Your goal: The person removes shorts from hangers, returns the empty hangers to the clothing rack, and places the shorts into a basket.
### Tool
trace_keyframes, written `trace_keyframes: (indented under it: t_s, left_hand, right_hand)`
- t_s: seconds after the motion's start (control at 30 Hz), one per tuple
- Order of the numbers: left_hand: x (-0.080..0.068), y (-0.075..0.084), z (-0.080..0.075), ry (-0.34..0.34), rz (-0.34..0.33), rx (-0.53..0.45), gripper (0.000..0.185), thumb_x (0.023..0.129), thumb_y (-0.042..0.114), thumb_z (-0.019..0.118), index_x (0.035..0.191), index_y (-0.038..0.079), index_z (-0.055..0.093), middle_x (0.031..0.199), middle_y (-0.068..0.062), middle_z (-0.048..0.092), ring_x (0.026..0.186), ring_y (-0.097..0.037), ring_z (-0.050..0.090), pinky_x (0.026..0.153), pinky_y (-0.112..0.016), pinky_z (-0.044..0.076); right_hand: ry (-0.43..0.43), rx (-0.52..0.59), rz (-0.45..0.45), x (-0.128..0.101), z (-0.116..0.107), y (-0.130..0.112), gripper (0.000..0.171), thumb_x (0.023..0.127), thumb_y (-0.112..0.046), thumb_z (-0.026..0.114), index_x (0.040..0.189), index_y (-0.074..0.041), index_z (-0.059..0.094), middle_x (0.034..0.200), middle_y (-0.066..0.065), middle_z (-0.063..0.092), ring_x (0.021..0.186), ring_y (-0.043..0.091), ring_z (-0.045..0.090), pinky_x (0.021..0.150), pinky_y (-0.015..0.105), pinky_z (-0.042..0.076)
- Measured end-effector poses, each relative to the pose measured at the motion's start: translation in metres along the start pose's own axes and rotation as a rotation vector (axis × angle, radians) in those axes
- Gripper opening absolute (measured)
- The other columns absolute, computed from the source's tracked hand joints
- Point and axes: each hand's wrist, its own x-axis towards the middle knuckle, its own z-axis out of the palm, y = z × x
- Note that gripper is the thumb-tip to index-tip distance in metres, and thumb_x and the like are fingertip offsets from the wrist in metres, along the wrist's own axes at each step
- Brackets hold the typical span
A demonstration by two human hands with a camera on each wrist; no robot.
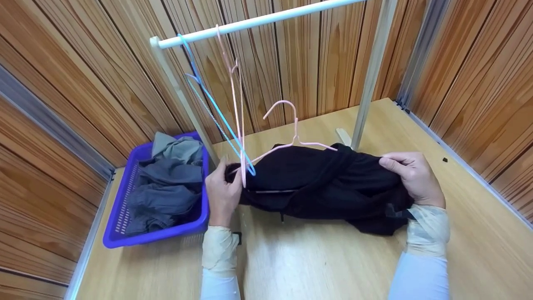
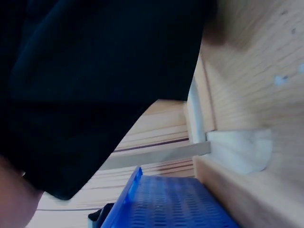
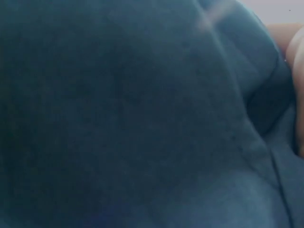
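Note:
A black garment (image 1: 320, 183) lies bunched on the wooden table (image 1: 316, 266), with a pink hanger (image 1: 291, 125) pushed into its top. My left hand (image 1: 222, 191) grips the garment's left end, beside the hanger's left arm. At the other end, my right hand (image 1: 410, 177) pinches a fold of the cloth between curled fingers. The dark cloth (image 2: 95, 85) fills most of the left wrist view. In the right wrist view the cloth (image 3: 133, 118) covers nearly everything, and a bit of my hand (image 3: 297, 71) shows at the right edge.
A blue basket (image 1: 162, 233) with grey clothes (image 1: 166, 183) stands on the table at the left; it also shows as the basket (image 2: 166, 204). A white rail (image 1: 258, 21) on posts carries a blue hanger (image 1: 208, 96) and another pink hanger (image 1: 235, 91). Wood-panelled walls close in.

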Motion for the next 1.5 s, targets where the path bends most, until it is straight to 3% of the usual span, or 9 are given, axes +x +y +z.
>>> trace_keyframes:
  t_s: [0.23, 0.4, 0.6, 0.73, 0.83, 0.9, 1.03, 1.27, 1.5]
  left_hand:
    - [-0.013, 0.003, 0.002, 0.080, -0.010, 0.078, 0.029, 0.078, 0.036, 0.089, 0.078, 0.011, 0.074, 0.064, -0.009, 0.073, 0.058, -0.035, 0.067, 0.057, -0.050, 0.047]
    - [-0.020, 0.006, 0.002, 0.066, -0.020, 0.053, 0.037, 0.078, 0.040, 0.090, 0.066, 0.013, 0.067, 0.048, -0.004, 0.050, 0.049, -0.023, 0.047, 0.050, -0.041, 0.033]
    - [-0.025, 0.010, -0.002, 0.075, -0.029, 0.063, 0.027, 0.078, 0.043, 0.092, 0.080, 0.017, 0.082, 0.067, -0.002, 0.077, 0.061, -0.028, 0.071, 0.056, -0.044, 0.046]
    - [-0.027, 0.008, -0.001, 0.048, -0.045, 0.100, 0.028, 0.080, 0.044, 0.090, 0.081, 0.017, 0.082, 0.071, -0.004, 0.079, 0.066, -0.033, 0.073, 0.059, -0.048, 0.049]
    - [-0.031, 0.004, 0.002, 0.012, -0.048, 0.143, 0.034, 0.083, 0.047, 0.087, 0.075, 0.015, 0.076, 0.059, -0.006, 0.068, 0.059, -0.034, 0.067, 0.055, -0.047, 0.045]
    - [-0.035, 0.002, 0.004, -0.021, -0.053, 0.162, 0.042, 0.085, 0.047, 0.085, 0.068, 0.013, 0.068, 0.051, -0.003, 0.051, 0.053, -0.032, 0.058, 0.051, -0.042, 0.039]
    - [-0.038, 0.003, 0.008, -0.075, -0.067, 0.150, 0.056, 0.088, 0.046, 0.083, 0.059, 0.011, 0.050, 0.054, 0.004, 0.029, 0.052, -0.026, 0.042, 0.049, -0.036, 0.028]
    - [-0.035, 0.020, 0.018, -0.099, -0.032, 0.174, 0.043, 0.087, 0.051, 0.082, 0.072, 0.014, 0.070, 0.059, -0.009, 0.066, 0.061, -0.035, 0.068, 0.057, -0.049, 0.051]
    - [-0.038, 0.032, 0.028, -0.112, -0.037, 0.231, 0.042, 0.091, 0.054, 0.078, 0.078, 0.014, 0.073, 0.061, -0.013, 0.067, 0.068, -0.042, 0.070, 0.060, -0.054, 0.053]
  right_hand:
    - [-0.060, 0.055, 0.023, 0.004, 0.000, 0.011, 0.017, 0.099, 0.004, 0.064, 0.093, 0.006, 0.079, 0.082, -0.012, 0.078, 0.075, -0.001, 0.069, 0.073, 0.016, 0.054]
    - [-0.083, 0.134, 0.044, 0.005, -0.001, 0.019, 0.019, 0.098, 0.008, 0.063, 0.091, 0.004, 0.080, 0.083, -0.010, 0.079, 0.076, -0.001, 0.070, 0.073, 0.017, 0.055]
    - [-0.115, 0.073, 0.084, 0.010, -0.001, 0.027, 0.018, 0.100, 0.003, 0.064, 0.094, 0.001, 0.081, 0.085, -0.014, 0.079, 0.079, -0.002, 0.070, 0.075, 0.016, 0.055]
    - [-0.113, -0.023, 0.110, 0.014, 0.001, 0.032, 0.016, 0.102, -0.004, 0.066, 0.098, -0.001, 0.081, 0.085, -0.020, 0.076, 0.081, -0.004, 0.067, 0.077, 0.014, 0.053]
    - [-0.123, -0.079, 0.124, 0.014, 0.002, 0.038, 0.016, 0.102, -0.006, 0.066, 0.101, 0.002, 0.080, 0.085, -0.023, 0.074, 0.082, -0.005, 0.066, 0.078, 0.013, 0.052]
    - [-0.134, -0.100, 0.131, 0.013, 0.002, 0.041, 0.017, 0.102, -0.006, 0.066, 0.102, 0.004, 0.079, 0.085, -0.024, 0.073, 0.082, -0.005, 0.066, 0.078, 0.013, 0.052]
    - [-0.138, -0.091, 0.140, 0.011, 0.001, 0.042, 0.016, 0.101, -0.004, 0.066, 0.101, 0.003, 0.080, 0.086, -0.024, 0.074, 0.083, -0.005, 0.066, 0.079, 0.012, 0.052]
    - [-0.138, -0.042, 0.130, 0.013, 0.003, 0.036, 0.017, 0.099, 0.001, 0.066, 0.095, -0.003, 0.082, 0.085, -0.023, 0.074, 0.082, -0.005, 0.066, 0.079, 0.013, 0.052]
    - [-0.177, -0.046, 0.099, 0.014, 0.005, 0.035, 0.015, 0.098, 0.002, 0.065, 0.089, 0.003, 0.077, 0.083, -0.021, 0.072, 0.080, -0.003, 0.065, 0.078, 0.015, 0.052]
